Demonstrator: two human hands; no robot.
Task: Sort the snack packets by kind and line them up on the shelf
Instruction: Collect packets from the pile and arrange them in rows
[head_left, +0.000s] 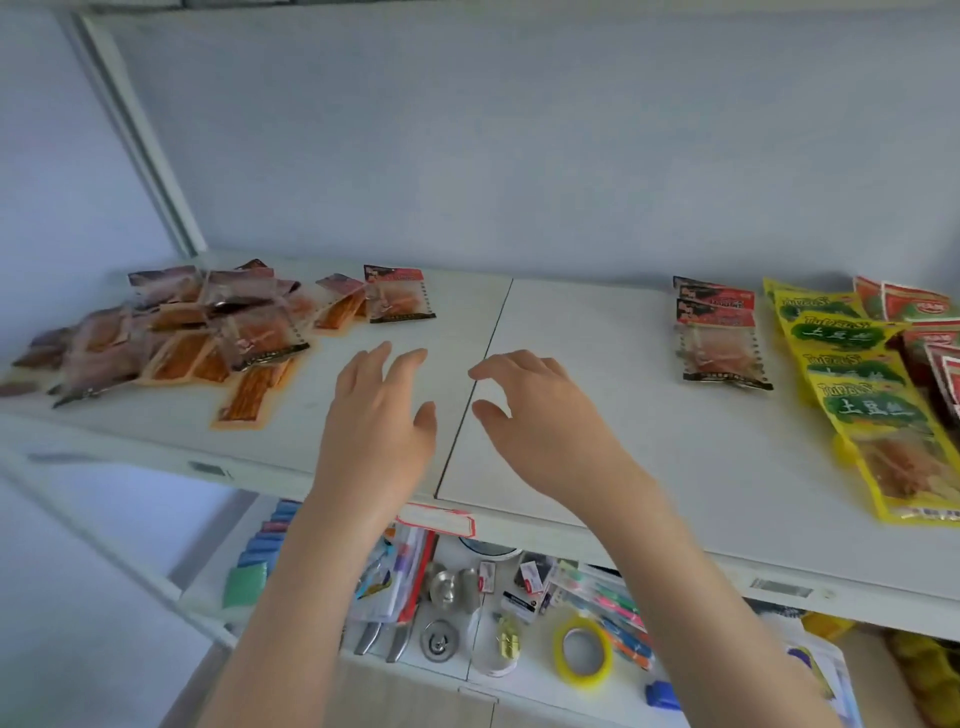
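while both hands hang empty over the middle of the white laminate shelf, the sorting looks part done. at far left lies the jumbled heap of clear-and-orange film snack packets, overlapping and pointing every way. one orange strip packet lies near the front edge, its long axis roughly front to back. just right of the heap a single red-topped clear packet has its header toward the back wall. the left hand and right hand hover side by side, fingers loosely spread, gripping nothing. further right, a neat overlapped stack of red-topped packets and a shingled row of long yellow-and-green packets run front to back, headers rearward. the risk, as i judge it: pulling one slick packet from the heap could drag its neighbours, nudging the front one off the shelf
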